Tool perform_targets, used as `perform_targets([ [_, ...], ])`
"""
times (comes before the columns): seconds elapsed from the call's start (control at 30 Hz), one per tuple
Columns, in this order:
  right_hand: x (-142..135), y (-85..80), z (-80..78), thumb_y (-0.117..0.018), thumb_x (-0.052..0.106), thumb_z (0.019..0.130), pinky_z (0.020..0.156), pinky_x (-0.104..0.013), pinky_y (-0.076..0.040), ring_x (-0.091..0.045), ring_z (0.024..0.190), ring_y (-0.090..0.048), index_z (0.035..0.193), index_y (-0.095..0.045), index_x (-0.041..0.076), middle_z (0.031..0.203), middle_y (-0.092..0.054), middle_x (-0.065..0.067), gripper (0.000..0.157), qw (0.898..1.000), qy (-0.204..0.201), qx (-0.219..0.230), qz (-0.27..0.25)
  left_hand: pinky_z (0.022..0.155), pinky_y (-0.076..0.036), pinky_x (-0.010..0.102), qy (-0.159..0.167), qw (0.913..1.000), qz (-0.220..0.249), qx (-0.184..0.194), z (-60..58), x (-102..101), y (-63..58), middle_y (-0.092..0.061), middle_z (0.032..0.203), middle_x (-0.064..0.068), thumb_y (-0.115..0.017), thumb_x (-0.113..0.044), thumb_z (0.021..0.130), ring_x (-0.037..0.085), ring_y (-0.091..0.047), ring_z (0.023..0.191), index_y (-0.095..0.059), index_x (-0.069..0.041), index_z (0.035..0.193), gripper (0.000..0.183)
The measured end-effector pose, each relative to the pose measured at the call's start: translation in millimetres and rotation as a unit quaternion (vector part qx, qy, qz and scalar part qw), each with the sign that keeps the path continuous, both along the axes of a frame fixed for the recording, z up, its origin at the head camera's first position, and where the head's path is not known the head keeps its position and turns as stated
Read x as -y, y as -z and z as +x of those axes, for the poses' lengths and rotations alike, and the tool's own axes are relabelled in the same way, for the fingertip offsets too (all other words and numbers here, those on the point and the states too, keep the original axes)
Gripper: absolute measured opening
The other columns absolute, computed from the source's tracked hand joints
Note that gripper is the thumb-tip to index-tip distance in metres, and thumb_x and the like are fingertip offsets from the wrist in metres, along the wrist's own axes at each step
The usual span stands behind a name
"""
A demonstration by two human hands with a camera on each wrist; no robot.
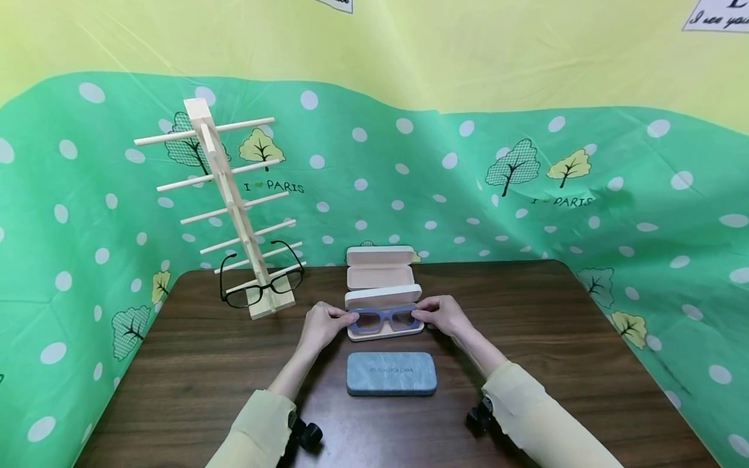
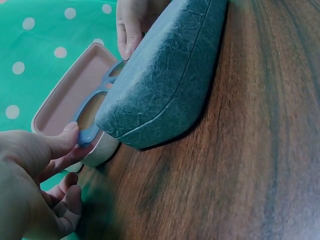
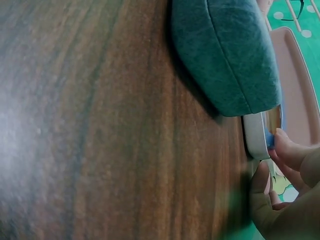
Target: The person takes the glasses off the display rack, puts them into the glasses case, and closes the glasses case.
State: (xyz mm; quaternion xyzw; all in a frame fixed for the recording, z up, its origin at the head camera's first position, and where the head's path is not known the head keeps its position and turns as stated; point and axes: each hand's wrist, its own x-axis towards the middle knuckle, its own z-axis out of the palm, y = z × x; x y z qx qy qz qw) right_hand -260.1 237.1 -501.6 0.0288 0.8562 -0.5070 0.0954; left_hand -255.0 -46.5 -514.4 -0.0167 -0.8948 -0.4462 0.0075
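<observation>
Blue-framed glasses (image 1: 384,314) with tinted lenses lie over the lower half of an open white case (image 1: 383,337), its lid tilted up behind them. My left hand (image 1: 323,325) pinches their left end between thumb and fingers; in the left wrist view the thumb presses on the frame's front (image 2: 88,136). At the other end my right hand (image 1: 446,315) pinches the frame likewise. Just in front of them a closed blue-grey glasses case (image 1: 391,374) rests on the table, and it covers part of the glasses in both wrist views.
A second open case (image 1: 380,277), pale inside, stands right behind. At the back left rises a wooden glasses rack (image 1: 232,198) with several pegs, black-framed glasses (image 1: 242,297) hanging on its lowest ones. A green and yellow cloth (image 1: 374,149) hangs behind the brown table (image 1: 526,331).
</observation>
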Motion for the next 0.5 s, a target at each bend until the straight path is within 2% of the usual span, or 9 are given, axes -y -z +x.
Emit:
perform_targets([
  [0.23,1.5,-0.3,-0.2,-0.073,0.009,0.095,0.063,-0.021,-0.054,-0.008,0.073,-0.059,0.111,-0.075,-0.006,0.097,-0.073,-0.011,0.021,1.0,0.015,0.005,0.008,0.092,-0.053,0.041,-0.009,0.9999,-0.001,0.008,0.7,-0.4,-0.8,-0.075,0.099,0.008,-0.087,-0.034,0.082,0.024,-0.065,0.102,-0.085,-0.014,0.084,0.021],
  [0.4,1.7,1.4,0.6,-0.07,0.009,0.098,0.064,-0.022,-0.055,-0.008,0.075,-0.06,0.117,-0.074,-0.005,0.105,-0.074,-0.015,0.024,1.0,0.02,0.007,-0.001,0.089,-0.052,0.039,0.0,1.0,-0.003,0.007,-0.2,0.2,-0.7,-0.074,0.096,0.008,-0.088,-0.032,0.08,0.023,-0.064,0.098,-0.085,-0.012,0.084,0.02],
  [0.5,2.0,2.0,1.6,-0.069,0.009,0.098,0.064,-0.022,-0.056,-0.007,0.075,-0.06,0.118,-0.074,-0.005,0.104,-0.074,-0.014,0.024,1.0,0.022,0.005,-0.009,0.087,-0.052,0.038,0.003,0.9999,-0.004,0.009,0.0,0.1,-0.2,-0.073,0.095,0.008,-0.089,-0.031,0.079,0.022,-0.063,0.097,-0.085,-0.012,0.084,0.02],
])
